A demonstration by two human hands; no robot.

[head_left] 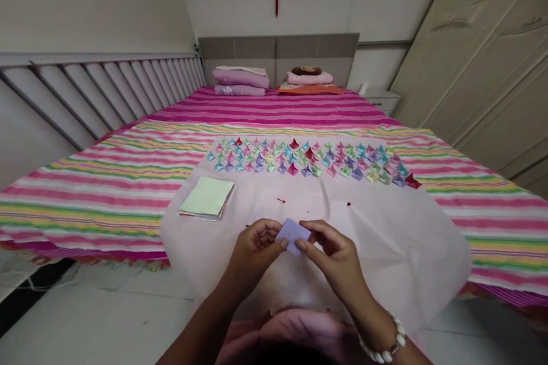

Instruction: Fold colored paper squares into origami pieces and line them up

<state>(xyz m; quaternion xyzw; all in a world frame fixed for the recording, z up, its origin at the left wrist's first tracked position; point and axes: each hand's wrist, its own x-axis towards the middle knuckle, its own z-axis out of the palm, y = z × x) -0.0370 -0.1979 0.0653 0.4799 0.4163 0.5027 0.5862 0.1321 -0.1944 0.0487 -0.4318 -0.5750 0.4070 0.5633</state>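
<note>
A small folded piece of purple origami paper (293,230) is held up between both hands, one corner pointing away from me. My left hand (261,242) pinches its left corner between thumb and fingers. On the opposite side, my right hand (331,245) grips the right corner, thumb on top. Below lies a pale pink sheet (394,239) spread over the bed's near edge. Several rows of folded paper pieces (292,169) in many colours stand on its far part. To the left rests a stack of square paper (208,197) with a pale green sheet uppermost.
Tiny red scraps (281,201) lie on the sheet beyond my hands. A striped bedspread (107,182) covers the bed on both sides. Folded purple bedding (241,81) sits by the headboard (299,54). A railing (107,91) runs along the left.
</note>
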